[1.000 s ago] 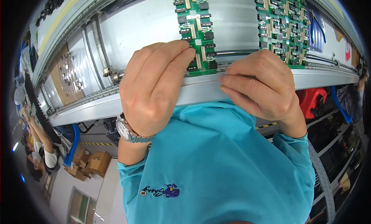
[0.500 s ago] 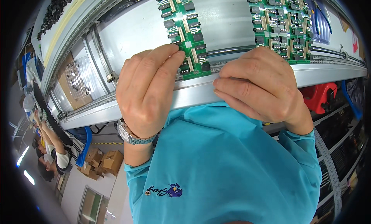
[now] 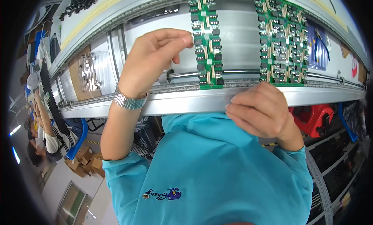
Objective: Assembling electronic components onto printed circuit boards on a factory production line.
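A long green circuit board strip [image 3: 210, 56] with black sockets and pale connectors lies across the metal rails, running away from me. At its left edge, partway along, my left hand [image 3: 153, 56] is closed, thumb and index fingertips together; what they hold, if anything, is too small to make out. A watch circles that wrist. My right hand [image 3: 260, 110] is closed over the near aluminium rail [image 3: 175, 100], right of the strip's near end. Its fingertips are bunched, and I cannot see what is between them. Beyond that hand lies a group of similar circuit boards [image 3: 281, 42], side by side.
Blue-handled pliers [image 3: 320, 44] lie in a clear tray at the right. A heap of black parts [image 3: 81, 3] sits at the far left. Below the rail at the right is a red object [image 3: 314, 118]. Other people work at the left, near cardboard boxes [image 3: 85, 161].
My left hand has moved from the strip's near end to farther along its left edge. My right hand stays near the front rail, a little farther right of the strip. The view has shifted.
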Action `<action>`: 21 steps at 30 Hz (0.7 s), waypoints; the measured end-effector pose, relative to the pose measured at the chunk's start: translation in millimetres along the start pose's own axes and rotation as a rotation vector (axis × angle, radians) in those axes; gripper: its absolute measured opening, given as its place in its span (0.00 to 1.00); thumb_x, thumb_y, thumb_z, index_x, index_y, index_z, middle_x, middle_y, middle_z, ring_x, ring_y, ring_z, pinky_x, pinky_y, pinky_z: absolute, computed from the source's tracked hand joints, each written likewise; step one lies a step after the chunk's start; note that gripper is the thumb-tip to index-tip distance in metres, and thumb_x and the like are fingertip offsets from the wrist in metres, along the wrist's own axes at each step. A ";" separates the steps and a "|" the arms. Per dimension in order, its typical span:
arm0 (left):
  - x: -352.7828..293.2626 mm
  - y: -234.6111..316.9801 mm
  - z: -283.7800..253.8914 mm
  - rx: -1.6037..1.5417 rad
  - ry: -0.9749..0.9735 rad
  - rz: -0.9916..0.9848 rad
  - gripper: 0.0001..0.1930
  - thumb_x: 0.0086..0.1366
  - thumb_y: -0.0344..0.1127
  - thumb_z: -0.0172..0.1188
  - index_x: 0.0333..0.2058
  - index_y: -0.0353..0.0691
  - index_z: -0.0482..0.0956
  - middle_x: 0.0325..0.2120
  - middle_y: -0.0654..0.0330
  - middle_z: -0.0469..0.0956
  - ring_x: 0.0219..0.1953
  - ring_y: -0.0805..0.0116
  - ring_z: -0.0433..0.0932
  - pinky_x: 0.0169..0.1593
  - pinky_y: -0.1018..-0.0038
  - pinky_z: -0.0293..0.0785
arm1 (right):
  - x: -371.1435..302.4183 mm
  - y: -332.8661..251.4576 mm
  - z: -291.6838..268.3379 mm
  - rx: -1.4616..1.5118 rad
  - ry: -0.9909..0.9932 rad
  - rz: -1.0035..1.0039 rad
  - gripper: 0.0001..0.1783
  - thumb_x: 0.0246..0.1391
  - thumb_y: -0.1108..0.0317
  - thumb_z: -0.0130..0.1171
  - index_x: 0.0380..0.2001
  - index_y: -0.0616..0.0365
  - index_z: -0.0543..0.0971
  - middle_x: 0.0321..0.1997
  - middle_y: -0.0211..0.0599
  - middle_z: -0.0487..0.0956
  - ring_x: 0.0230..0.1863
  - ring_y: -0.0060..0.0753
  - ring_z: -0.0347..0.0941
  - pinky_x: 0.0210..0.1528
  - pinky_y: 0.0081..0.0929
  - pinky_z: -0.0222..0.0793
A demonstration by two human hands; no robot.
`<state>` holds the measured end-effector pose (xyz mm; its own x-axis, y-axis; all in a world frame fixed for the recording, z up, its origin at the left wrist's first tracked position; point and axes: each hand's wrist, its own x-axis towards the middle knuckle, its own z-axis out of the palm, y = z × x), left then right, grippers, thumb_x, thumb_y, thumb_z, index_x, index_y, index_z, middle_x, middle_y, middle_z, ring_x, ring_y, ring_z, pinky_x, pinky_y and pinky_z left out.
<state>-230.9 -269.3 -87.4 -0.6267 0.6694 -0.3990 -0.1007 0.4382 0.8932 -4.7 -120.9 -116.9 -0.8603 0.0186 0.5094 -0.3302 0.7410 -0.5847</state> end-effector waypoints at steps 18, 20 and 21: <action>26.1 -1.9 30.4 -0.114 -0.192 -0.175 0.08 0.66 0.28 0.66 0.42 0.31 0.84 0.30 0.58 0.85 0.18 0.83 0.70 0.19 0.87 0.64 | -9.2 -0.1 3.7 0.096 0.101 -0.029 0.10 0.44 0.75 0.74 0.33 0.57 0.86 0.38 0.32 0.83 0.27 0.29 0.73 0.31 0.24 0.71; 28.4 -0.6 37.1 -0.111 -0.204 -0.171 0.08 0.66 0.28 0.66 0.42 0.31 0.84 0.30 0.58 0.85 0.18 0.82 0.70 0.19 0.87 0.64 | -12.4 -0.4 3.9 0.100 0.117 -0.033 0.10 0.44 0.76 0.73 0.33 0.57 0.85 0.38 0.32 0.83 0.27 0.29 0.72 0.31 0.24 0.71; 29.4 0.1 40.0 -0.117 -0.211 -0.170 0.08 0.66 0.28 0.66 0.42 0.31 0.84 0.30 0.58 0.85 0.18 0.82 0.70 0.19 0.86 0.64 | -14.2 -0.7 4.6 0.104 0.122 -0.039 0.10 0.44 0.75 0.73 0.33 0.57 0.85 0.38 0.32 0.83 0.27 0.29 0.72 0.31 0.24 0.71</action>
<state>-218.5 -225.6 -107.3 -0.4201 0.7077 -0.5680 -0.2862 0.4907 0.8230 6.0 -124.8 -126.6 -0.7949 0.0773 0.6018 -0.4061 0.6690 -0.6225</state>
